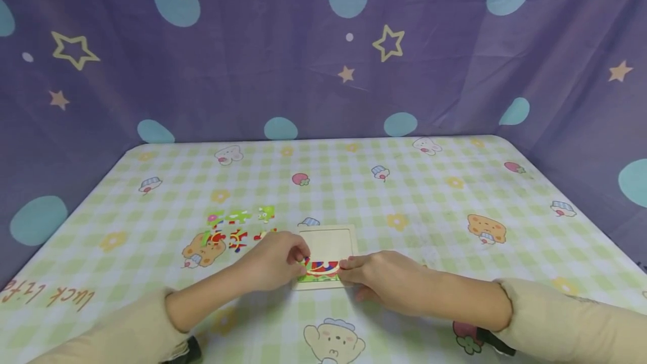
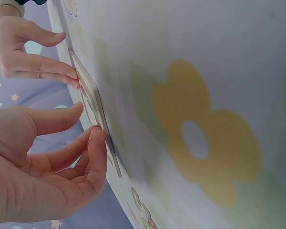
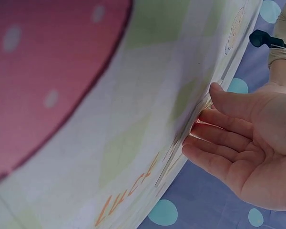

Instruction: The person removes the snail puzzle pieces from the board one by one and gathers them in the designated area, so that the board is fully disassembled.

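Note:
A square wooden puzzle tray (image 1: 352, 236) lies in front of me, its lower part filled with red, blue and green jigsaw pieces (image 1: 323, 268). My left hand (image 1: 273, 260) reaches in from the left, fingertips on the pieces along that side. In the left wrist view the thumb of that left hand (image 2: 52, 157) stands apart from its bent fingers. From the other side my right hand (image 1: 389, 280) rests fairly straight fingertips on the right end of the pieces. The right wrist view shows the right hand (image 3: 248, 138) with its fingers extended to the tray (image 3: 174, 150).
Several loose jigsaw pieces lie left of the tray, among them a green piece with an eye (image 1: 266, 213) and a red piece (image 1: 237, 239). A checked cloth (image 1: 429, 184) covers the table. Behind it hangs a purple curtain (image 1: 303, 44).

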{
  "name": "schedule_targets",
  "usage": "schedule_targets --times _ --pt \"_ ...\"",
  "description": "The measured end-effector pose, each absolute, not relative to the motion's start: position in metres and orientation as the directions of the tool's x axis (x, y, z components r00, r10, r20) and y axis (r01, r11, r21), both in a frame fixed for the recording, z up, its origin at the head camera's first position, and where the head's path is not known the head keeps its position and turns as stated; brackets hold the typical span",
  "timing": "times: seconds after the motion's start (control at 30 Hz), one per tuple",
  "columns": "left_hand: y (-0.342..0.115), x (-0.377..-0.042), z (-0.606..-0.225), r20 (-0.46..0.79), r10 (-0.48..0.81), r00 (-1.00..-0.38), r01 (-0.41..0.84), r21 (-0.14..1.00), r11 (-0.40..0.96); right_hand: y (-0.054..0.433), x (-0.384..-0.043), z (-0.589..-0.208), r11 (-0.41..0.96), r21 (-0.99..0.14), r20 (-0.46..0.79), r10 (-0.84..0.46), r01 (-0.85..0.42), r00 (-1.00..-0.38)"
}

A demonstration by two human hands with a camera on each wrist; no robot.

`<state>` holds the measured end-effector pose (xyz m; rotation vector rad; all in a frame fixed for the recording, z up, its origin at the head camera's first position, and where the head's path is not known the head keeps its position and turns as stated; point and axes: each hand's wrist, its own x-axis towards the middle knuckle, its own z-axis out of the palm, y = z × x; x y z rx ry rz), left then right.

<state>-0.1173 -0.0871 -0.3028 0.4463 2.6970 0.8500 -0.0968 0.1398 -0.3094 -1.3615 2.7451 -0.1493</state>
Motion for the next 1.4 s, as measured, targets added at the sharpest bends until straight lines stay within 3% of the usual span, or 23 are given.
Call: schedule_targets --times 0.33,0.7,0.9,1.4 --pt "-0.086 -0.124 -0.302 -0.176 0.374 -0.911 0.205 0.594 0.778 0.137 -0.095 -0.307 0.632 -0.142 -0.055 -0.773 -0.761 -0.632" --pt "-0.091 -0.126 -0.301 -0.194 0.370 -0.909 0.126 0.717 0.686 0.137 -0.095 -0.305 0.631 -0.129 -0.060 -0.775 -0.765 -0.629" --pt "-0.096 -0.127 -0.304 -0.177 0.336 -0.925 0.105 0.731 0.674 0.138 -0.096 -0.306 0.617 -0.129 -0.049 -0.786 -0.776 -0.616" --pt "-0.158 -0.138 -0.297 -0.210 0.341 -0.916 0.080 0.738 0.670 0.143 -0.098 -0.308 0.610 -0.166 -0.048 -0.790 -0.775 -0.612"
